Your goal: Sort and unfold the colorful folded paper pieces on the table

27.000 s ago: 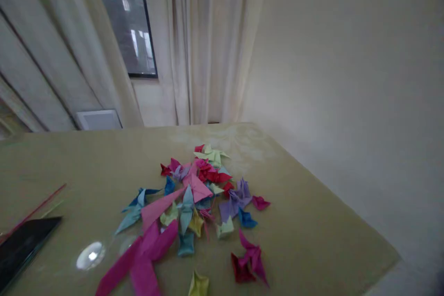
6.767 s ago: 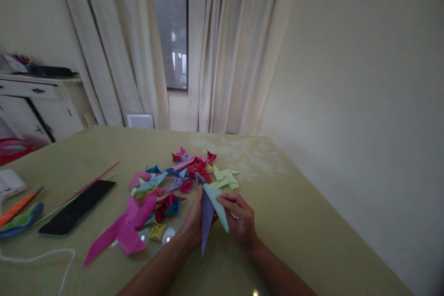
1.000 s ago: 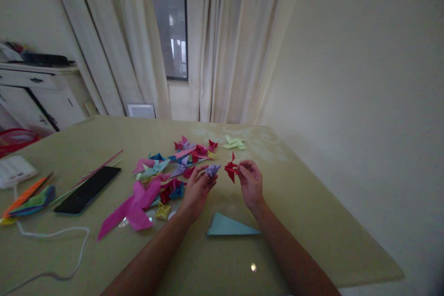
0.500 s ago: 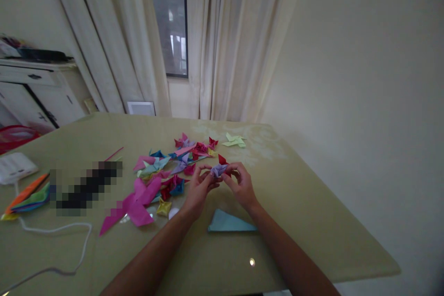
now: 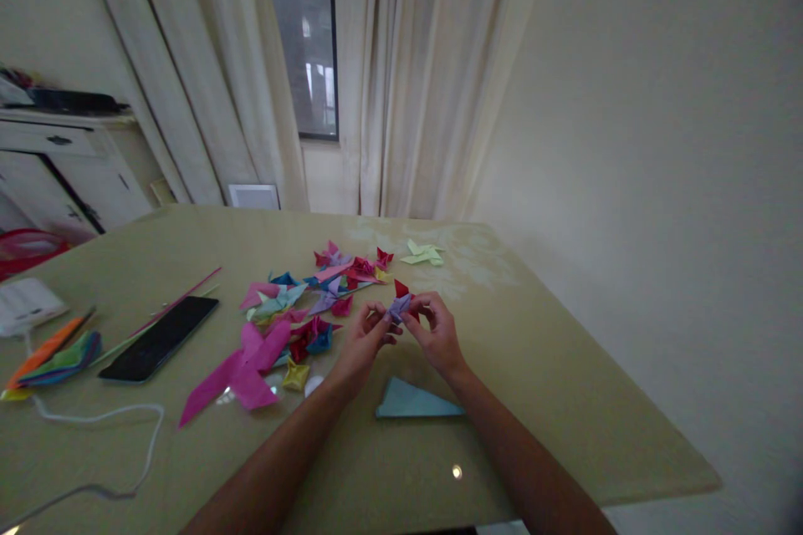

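Note:
My left hand (image 5: 362, 343) and my right hand (image 5: 435, 331) meet above the olive table (image 5: 552, 401), fingers pinched together. Between the fingertips sit a small purple folded paper piece (image 5: 397, 308) and a small red folded paper piece (image 5: 401, 290), pressed against each other. The left fingers grip the purple piece and the right fingers grip the red one. A light blue folded paper triangle (image 5: 411, 401) lies flat on the table between my forearms. A heap of coloured folded paper pieces (image 5: 326, 292) lies just beyond and left of my hands.
A large pink folded shape (image 5: 242, 368) and a yellow piece (image 5: 294, 375) lie left of my left arm. Further left are a black phone (image 5: 160, 338), thin sticks (image 5: 181, 301), stacked coloured paper (image 5: 53, 351) and a white cable (image 5: 94, 426). A pale green piece (image 5: 423, 253) lies at the back.
A second ago my hands were apart, the left with the purple piece and the right with the red one. They have come together and the two pieces now touch.

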A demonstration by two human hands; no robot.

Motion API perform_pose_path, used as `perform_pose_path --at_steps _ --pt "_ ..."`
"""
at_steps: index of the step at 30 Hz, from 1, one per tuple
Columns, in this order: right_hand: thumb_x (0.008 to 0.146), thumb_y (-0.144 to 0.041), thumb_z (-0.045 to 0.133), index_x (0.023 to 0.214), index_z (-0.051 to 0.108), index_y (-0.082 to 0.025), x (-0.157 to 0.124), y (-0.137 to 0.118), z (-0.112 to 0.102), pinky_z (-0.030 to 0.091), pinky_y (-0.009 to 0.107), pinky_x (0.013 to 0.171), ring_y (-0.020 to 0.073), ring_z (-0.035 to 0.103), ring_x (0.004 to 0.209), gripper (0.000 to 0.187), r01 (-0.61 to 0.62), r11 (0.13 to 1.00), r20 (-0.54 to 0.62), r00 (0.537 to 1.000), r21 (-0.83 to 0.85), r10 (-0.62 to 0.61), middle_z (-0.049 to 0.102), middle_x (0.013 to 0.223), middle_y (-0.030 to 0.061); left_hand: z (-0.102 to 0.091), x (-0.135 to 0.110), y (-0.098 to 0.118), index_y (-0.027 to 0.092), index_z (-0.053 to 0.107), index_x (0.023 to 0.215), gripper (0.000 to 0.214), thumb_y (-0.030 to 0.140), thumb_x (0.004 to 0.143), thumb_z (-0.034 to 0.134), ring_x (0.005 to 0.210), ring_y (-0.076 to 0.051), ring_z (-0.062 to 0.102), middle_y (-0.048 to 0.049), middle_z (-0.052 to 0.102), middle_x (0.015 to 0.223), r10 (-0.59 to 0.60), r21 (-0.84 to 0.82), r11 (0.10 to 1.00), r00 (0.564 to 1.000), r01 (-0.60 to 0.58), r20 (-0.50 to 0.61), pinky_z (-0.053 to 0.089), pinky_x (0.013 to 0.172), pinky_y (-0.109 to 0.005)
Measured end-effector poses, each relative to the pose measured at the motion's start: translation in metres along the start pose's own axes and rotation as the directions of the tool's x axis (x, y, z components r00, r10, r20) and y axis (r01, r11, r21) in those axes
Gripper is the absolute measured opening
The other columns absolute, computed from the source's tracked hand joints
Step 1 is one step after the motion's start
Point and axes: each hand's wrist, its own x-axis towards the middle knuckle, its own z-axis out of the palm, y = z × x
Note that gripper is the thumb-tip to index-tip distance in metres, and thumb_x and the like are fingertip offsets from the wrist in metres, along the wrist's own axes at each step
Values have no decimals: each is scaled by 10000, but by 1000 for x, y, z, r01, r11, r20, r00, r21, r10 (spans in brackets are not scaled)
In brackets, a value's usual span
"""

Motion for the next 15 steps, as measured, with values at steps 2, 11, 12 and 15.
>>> perform_pose_path --at_steps 2,11,12,15 --pt "882 -346 786 895 660 -238 0 0 -1 556 358 833 203 613 873 167 2 1000 6 1000 -1 -2 626 956 40 0 0 0 216 537 889 502 420 674 942 789 -149 705 20 690 865 6 -44 999 1000 -5 14 540 714 -259" --pt "865 -295 804 860 736 -247 2 -1 -3 541 387 894 235 627 949 83 48 998 22 999 -35 -48 627 967 58 1 0 4 236 591 1010 452 462 740 873 732 -136 673 28 693 822 -42 -116 992 999 43 5 555 768 -291" --pt "859 -284 809 852 742 -248 3 -3 -4 536 388 898 236 628 950 77 53 997 23 998 -52 -52 630 964 57 1 0 3 238 596 1022 456 477 744 867 746 -139 675 25 695 840 -34 -93 995 999 34 7 559 773 -295" --pt "847 -271 818 841 758 -249 5 -8 -6 526 383 889 234 633 937 65 68 992 21 998 -110 -66 640 949 53 -1 0 2 235 615 1003 418 492 769 848 794 -149 674 12 688 907 14 14 1000 1000 -14 1 567 759 -289"
